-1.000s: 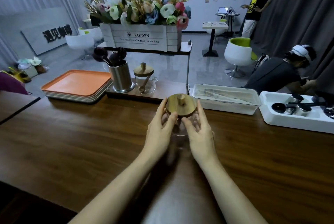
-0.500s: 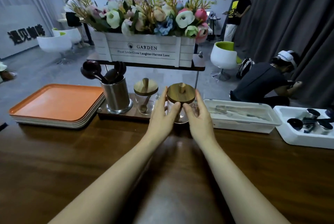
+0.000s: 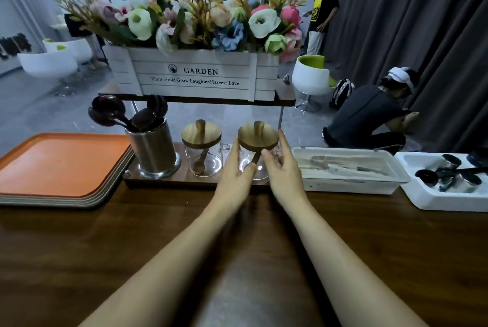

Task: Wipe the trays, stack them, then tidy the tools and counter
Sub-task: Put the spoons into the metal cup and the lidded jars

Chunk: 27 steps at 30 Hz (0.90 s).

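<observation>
Dim, soft focus throughout; wide-angle bending at edges.

At twelve o'clock on the surface (image 3: 105, 247) sits a stand base (image 3: 163, 181) carrying, left to right, a utensil holder (image 3: 153, 152), a first jar (image 3: 202, 152) and a second jar (image 3: 257, 139). A flower box (image 3: 200, 75) rests on the shelf (image 3: 285, 95) above. Trays (image 3: 60, 165) lie at ten o'clock, a tool bin (image 3: 348, 170) at one, a cup tray (image 3: 446, 194) at two.

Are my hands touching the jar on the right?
Touching. Head view: left hand and right hand wrap the jar, fingers against its glass.
</observation>
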Each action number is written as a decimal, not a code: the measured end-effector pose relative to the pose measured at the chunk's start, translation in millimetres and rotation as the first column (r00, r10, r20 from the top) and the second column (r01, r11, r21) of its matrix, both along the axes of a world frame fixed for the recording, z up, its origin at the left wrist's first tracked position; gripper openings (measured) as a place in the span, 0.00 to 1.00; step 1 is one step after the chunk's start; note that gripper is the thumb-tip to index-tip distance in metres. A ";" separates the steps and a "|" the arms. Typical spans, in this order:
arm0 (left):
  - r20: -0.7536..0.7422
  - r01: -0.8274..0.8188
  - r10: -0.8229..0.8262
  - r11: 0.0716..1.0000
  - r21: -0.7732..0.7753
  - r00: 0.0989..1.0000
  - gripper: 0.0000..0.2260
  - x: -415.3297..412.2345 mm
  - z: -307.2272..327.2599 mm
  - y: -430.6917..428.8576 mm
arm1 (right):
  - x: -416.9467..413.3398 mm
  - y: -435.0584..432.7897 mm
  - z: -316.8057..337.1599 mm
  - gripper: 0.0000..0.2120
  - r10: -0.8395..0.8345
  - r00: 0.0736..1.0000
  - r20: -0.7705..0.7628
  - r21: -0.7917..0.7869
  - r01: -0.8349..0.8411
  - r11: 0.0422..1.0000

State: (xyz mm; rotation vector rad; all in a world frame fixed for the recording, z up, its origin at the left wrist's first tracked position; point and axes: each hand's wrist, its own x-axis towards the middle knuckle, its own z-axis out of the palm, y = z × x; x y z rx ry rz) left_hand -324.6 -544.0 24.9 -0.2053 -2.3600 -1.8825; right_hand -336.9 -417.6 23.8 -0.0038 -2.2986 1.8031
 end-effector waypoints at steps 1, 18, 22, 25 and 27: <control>-0.001 0.002 -0.002 1.000 0.008 1.000 0.32 -0.3 -0.6 1.2 | -0.3 0.1 -0.9 0.32 -0.002 1.000 0.007 -0.001 0.002 1.000; 0.061 -0.087 0.086 0.996 0.010 0.994 0.36 13.3 -15.4 4.7 | 4.7 1.5 -3.5 0.33 0.050 0.987 0.152 0.046 -0.057 0.997; 0.082 -0.191 0.190 0.982 0.007 0.978 0.30 44.6 -28.4 10.9 | 41.3 16.7 8.6 0.31 0.089 0.989 0.114 -0.065 -0.082 0.995; 0.070 -0.267 0.268 0.963 -0.021 0.961 0.27 76.4 -38.6 20.2 | 76.3 46.7 8.6 0.28 0.067 0.994 0.090 -0.085 -0.059 0.995; 0.066 -0.285 0.287 0.958 -0.043 0.956 0.25 96.5 -45.1 31.1 | 101.3 74.3 4.7 0.24 0.034 0.996 0.085 -0.071 -0.028 0.997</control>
